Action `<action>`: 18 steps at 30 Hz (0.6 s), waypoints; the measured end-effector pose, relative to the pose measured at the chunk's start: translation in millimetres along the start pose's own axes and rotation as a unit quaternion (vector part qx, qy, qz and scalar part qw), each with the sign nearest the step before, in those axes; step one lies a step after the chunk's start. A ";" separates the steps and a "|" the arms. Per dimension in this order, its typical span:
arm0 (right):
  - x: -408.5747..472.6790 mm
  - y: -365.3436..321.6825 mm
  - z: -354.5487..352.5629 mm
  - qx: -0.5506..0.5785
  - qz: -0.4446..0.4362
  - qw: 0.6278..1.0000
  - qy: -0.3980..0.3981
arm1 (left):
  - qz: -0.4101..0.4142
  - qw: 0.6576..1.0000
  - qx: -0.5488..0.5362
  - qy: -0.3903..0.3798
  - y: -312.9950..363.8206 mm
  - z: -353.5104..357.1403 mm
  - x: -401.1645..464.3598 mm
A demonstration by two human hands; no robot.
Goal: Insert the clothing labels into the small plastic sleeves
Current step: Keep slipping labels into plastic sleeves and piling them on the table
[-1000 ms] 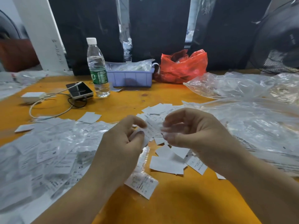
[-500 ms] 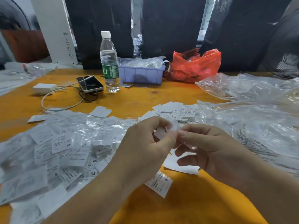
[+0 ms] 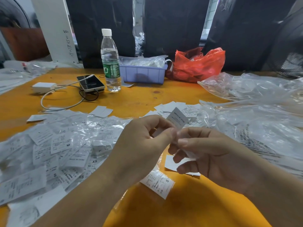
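1. Since the earlier frames, the hands have been brought together at the centre, and a label (image 3: 177,118) has been raised so that it now stands up behind the fingertips, its print showing upside down.
2. The label is pinched at its near end by the left hand (image 3: 141,148), thumb against forefinger.
3. The right hand (image 3: 211,158) is curled, its thumb and forefinger meeting the left fingertips; something thin and pale, judged to be a sleeve (image 3: 188,153), seems to be held there, but this cannot be told for certain.
4. Whether the label's near end has entered the sleeve cannot be seen, as the spot is covered by the fingers.
5. Filled sleeves (image 3: 65,145) are heaped at the left on the table (image 3: 131,99); bare labels (image 3: 170,107) are scattered at the far centre, and empty sleeves (image 3: 255,128) are piled at the right.
6. One filled sleeve marked S (image 3: 157,184) lies near, below the hands.
7. For the step to be done well, the sleeve mouth should be kept open by the right fingers, one corner of the label led in first, and the label then slid in flat.
8. The label should be gripped lightly so that it is not creased.
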State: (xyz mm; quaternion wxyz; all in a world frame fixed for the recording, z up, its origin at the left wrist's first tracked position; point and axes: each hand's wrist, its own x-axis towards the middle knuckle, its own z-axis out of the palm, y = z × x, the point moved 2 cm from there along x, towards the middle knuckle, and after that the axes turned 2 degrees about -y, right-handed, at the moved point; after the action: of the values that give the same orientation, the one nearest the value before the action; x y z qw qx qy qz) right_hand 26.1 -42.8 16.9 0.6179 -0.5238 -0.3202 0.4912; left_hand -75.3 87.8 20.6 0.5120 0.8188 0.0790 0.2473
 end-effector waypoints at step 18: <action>-3.4 -5.1 0.2 -0.148 -0.045 0.984 0.083 | -0.011 1.000 -0.012 0.024 0.6 -3.0 0.7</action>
State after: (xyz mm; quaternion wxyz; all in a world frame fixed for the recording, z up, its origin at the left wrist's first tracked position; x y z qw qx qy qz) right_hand 26.2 -45.9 22.2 0.5795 -0.6336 -0.3600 0.3649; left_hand -76.2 90.2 22.4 0.5220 0.8058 0.0974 0.2623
